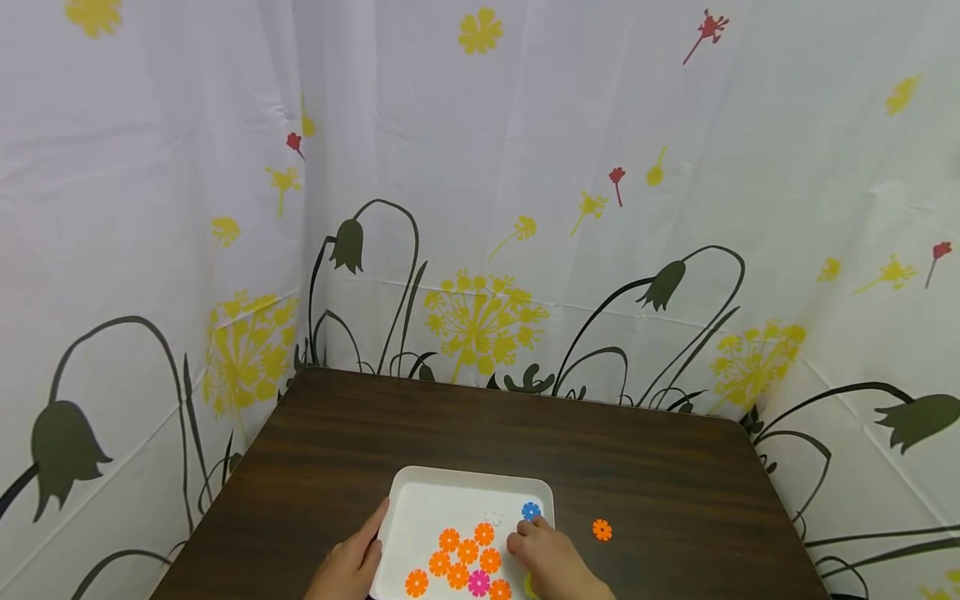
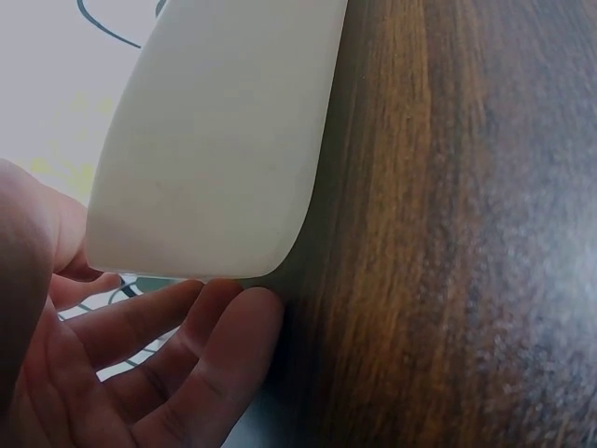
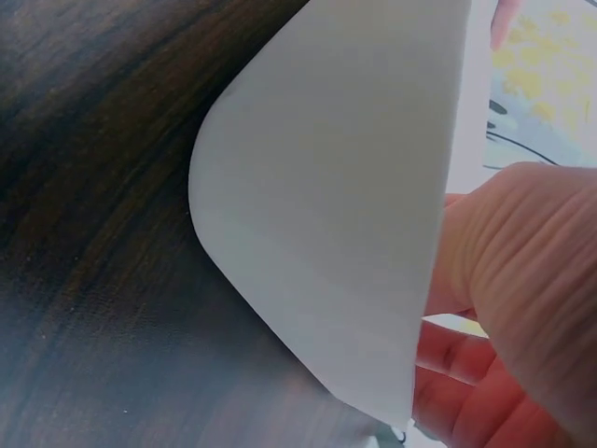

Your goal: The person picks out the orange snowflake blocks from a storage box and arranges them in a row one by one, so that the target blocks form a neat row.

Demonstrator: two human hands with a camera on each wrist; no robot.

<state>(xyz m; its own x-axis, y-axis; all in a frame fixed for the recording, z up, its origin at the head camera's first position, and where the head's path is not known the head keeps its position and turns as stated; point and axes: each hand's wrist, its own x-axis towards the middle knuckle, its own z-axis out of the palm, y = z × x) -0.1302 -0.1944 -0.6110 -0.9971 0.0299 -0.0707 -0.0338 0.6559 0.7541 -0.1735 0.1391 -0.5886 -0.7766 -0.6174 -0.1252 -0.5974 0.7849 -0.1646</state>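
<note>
A white tray (image 1: 420, 492) lies on the dark wooden table, with notched, snowflake-style discs inside. My left hand (image 1: 348, 557) holds its left side, thumb at the rim and fingers along the outer wall (image 2: 205, 140). Inside the right side, my right hand (image 1: 551, 560) reaches down with bent fingers. Its fingertips overlap the lower edge of a blue disc (image 1: 531, 510); I cannot tell whether they pinch it. A yellow disc (image 1: 529, 585) is mostly hidden below that hand. Several orange discs (image 1: 467, 551), a pink disc (image 1: 478, 582) and a whitish disc (image 1: 492, 518) lie further left.
One orange disc (image 1: 602, 530) lies on the table (image 1: 675, 483) outside the tray, to its right. A white curtain (image 1: 480, 150) printed with flowers stands behind the table and along both sides.
</note>
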